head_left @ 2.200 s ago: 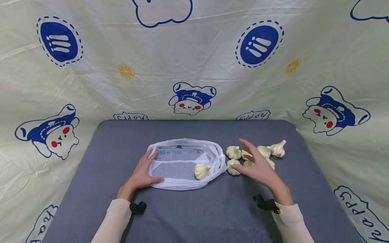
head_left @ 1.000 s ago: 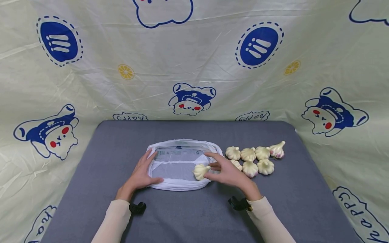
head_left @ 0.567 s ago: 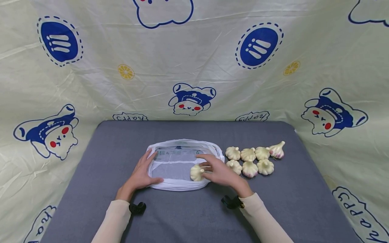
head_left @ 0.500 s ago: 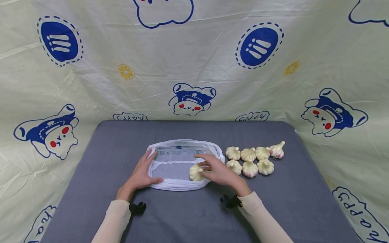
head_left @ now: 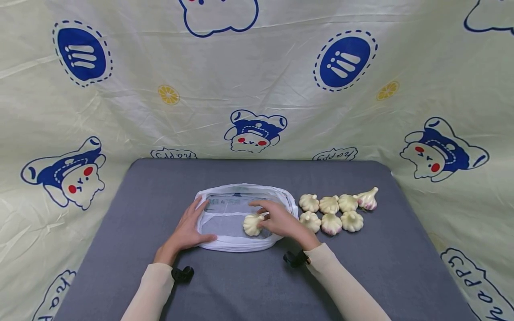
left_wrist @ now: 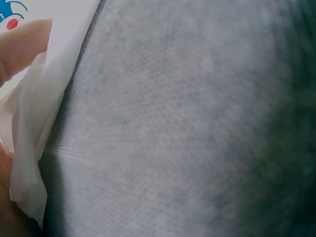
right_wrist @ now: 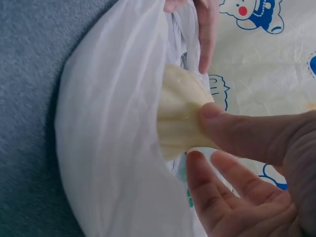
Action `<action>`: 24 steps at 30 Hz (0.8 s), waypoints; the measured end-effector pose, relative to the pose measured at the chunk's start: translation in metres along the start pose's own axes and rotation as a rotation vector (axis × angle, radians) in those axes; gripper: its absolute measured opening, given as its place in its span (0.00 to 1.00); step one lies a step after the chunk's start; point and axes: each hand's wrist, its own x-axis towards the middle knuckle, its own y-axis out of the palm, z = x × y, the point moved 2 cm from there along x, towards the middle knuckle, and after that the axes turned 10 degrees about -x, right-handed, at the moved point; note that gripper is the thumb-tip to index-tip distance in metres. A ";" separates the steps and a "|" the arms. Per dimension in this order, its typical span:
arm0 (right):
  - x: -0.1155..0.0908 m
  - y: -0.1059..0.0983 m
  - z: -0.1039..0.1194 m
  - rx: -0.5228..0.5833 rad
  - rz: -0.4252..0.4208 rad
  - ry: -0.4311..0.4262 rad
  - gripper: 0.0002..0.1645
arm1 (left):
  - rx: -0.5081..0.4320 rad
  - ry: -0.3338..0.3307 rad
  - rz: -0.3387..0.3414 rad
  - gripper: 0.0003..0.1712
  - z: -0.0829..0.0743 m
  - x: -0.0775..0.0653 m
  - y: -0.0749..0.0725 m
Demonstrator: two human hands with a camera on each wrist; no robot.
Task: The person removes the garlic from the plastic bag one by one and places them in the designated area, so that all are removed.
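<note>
In the head view, a white plastic bag (head_left: 245, 244) lies spread on the table with its mouth wide and its rim bunched into a ring. My left hand (head_left: 182, 229) rests on the rim's left end, fingers and thumb spread apart along it. Inside the mouth, toward the right, is a garlic bulb (head_left: 251, 225). My right hand (head_left: 281, 219) reaches over the right rim and pinches that bulb by its stem end. The right wrist view shows the thumb on one side of the garlic bulb (right_wrist: 180, 111) and fingertips below; the bag wall (right_wrist: 111, 133) hides its near part.
Right of the bag, several garlic bulbs (head_left: 330, 204) lie in two rows on the grey table (head_left: 249, 285). The nearest ones sit close to the bag's right end. A printed cloth (head_left: 201, 129) hangs behind and around the table.
My right hand has moved left from over the loose bulbs into the bag's mouth, taken hold of the garlic bulb there and shifted it left. The left hand has stayed on the rim.
</note>
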 end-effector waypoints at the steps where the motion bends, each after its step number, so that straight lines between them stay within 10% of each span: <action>1: 0.002 -0.001 0.000 -0.010 0.010 -0.002 0.38 | 0.001 0.001 0.000 0.65 0.000 0.000 0.000; 24: 0.013 -0.004 -0.004 -0.123 0.288 0.002 0.38 | 0.015 0.002 -0.004 0.65 -0.001 0.001 0.000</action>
